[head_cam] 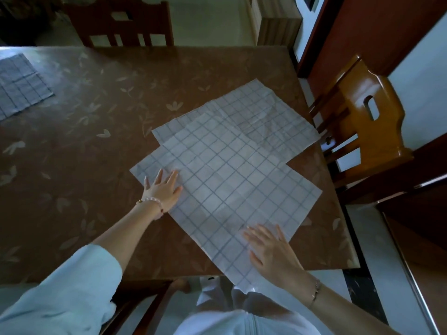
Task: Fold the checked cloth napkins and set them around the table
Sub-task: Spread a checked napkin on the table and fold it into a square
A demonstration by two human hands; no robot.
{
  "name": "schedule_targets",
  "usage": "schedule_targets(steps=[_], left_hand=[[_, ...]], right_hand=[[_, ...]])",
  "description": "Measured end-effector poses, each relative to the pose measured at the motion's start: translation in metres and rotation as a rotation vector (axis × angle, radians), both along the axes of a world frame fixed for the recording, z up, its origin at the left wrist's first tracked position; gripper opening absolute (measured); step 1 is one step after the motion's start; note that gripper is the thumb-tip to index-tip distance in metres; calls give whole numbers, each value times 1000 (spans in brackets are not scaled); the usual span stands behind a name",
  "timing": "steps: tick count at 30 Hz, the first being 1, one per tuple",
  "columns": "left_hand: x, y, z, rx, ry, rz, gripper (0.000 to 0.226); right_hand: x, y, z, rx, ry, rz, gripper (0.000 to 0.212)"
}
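A person presses both palms flat on a checked top napkin (225, 180) spread open, corner toward the viewer, on a brown leaf-patterned desk (96, 151). The left hand (163, 189), a bead bracelet (151, 204) at its wrist, rests on this napkin's left corner, its fingers (172, 176) straight, spread and grasping nothing. The right hand (273, 252), a thin chain (315, 290) at its wrist, lies on the near part of the same napkin, fingers likewise released and flat against the cloth. The napkin's nearest corner hangs over the desk's near edge. A second napkin (261, 110), also unfolded and creased, lies partly under the top napkin and shows beyond its far side. Well apart to the far left of the top napkin, a folded napkin (20, 85) sits on the desk. An orange-brown chair (367, 131) stands to the right of the top napkin and a dark chair (121, 22) beyond it, across the desk.
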State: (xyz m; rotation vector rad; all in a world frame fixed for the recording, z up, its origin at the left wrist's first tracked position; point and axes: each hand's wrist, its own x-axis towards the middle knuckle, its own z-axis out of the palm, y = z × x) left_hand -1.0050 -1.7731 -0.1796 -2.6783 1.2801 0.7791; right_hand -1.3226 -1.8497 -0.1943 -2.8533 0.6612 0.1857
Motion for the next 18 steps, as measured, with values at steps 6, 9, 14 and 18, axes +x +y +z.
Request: schedule_targets(steps=[6, 9, 14, 18], left_hand=[[-89, -3, 23, -132, -145, -102, 56], [-161, 16, 25, -199, -79, -299, 47], [-179, 42, -1, -65, -72, -445, 52], [-149, 54, -4, -108, -206, -487, 54]], right_hand=[[12, -56, 6, 118, 9, -208, 68], [13, -82, 4, 101, 112, -256, 54], [3, -87, -4, 72, 150, -244, 55], [-9, -75, -8, 21, 156, -217, 61]])
